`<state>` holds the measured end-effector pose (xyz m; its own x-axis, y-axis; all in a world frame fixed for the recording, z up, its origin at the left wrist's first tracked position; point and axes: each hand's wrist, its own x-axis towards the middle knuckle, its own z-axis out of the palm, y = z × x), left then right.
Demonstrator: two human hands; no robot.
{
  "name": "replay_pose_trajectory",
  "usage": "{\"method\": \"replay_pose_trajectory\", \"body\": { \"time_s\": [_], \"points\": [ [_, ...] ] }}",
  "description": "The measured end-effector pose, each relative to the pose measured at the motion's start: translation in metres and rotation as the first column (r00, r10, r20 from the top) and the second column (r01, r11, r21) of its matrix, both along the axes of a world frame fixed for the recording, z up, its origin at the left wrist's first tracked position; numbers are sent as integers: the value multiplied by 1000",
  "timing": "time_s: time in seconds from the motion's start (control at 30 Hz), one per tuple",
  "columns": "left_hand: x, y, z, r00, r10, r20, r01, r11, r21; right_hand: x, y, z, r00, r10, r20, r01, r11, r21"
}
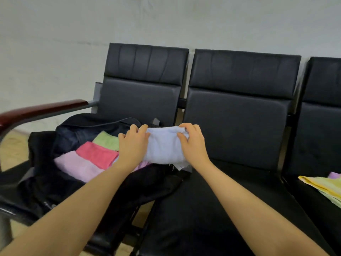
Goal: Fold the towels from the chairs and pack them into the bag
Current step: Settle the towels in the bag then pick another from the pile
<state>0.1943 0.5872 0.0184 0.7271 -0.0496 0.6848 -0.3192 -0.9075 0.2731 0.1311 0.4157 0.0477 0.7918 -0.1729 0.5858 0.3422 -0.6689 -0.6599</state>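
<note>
now your left hand (133,143) and right hand (191,143) each grip an end of the folded pale blue towel (163,146), which spans between them over the open black bag (55,182), above the pink towel (97,154) and green towel (108,140) inside.

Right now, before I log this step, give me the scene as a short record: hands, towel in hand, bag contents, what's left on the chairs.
left hand: grips the left end of the light blue towel
right hand: grips its right end
towel in hand: folded, held over the open black bag, at its right side
bag location: on the leftmost chair seat
in bag: green towel, red towel, pink towel, all folded
middle chair: no towel visible on it
left to pack: yellow towel and a purple one on the right chair
</note>
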Motion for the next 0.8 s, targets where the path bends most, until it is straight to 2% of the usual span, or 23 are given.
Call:
{"method": "replay_pose_trajectory", "body": {
  "time_s": [0.23,0.4,0.53,0.63,0.7,0.77,0.8],
  "points": [
    [77,54,-9,991,69,-111,-70,998,-5,94,51,-11,999,38,-27,-39,999,-35],
    [122,78,-42,962,33,-271,-48,997,-52,138,69,-40,988,-87,-128,53,968,-244],
    [142,89,-80,914,4,-405,-26,998,-49,152,76,-73,957,-159,-243,51,916,-398],
    [147,88,-106,848,-28,-529,-20,996,-85,157,79,-81,909,-227,-350,59,900,-432],
    [147,88,-114,890,14,-455,-50,996,-69,160,78,-84,901,-318,-295,103,817,-567],
    [145,87,-114,979,28,-202,-29,1000,-2,161,75,-89,915,-349,-202,128,726,-676],
    [142,86,-112,997,-33,-77,34,999,12,161,74,-92,942,-309,-132,141,719,-680]
  ]
}}
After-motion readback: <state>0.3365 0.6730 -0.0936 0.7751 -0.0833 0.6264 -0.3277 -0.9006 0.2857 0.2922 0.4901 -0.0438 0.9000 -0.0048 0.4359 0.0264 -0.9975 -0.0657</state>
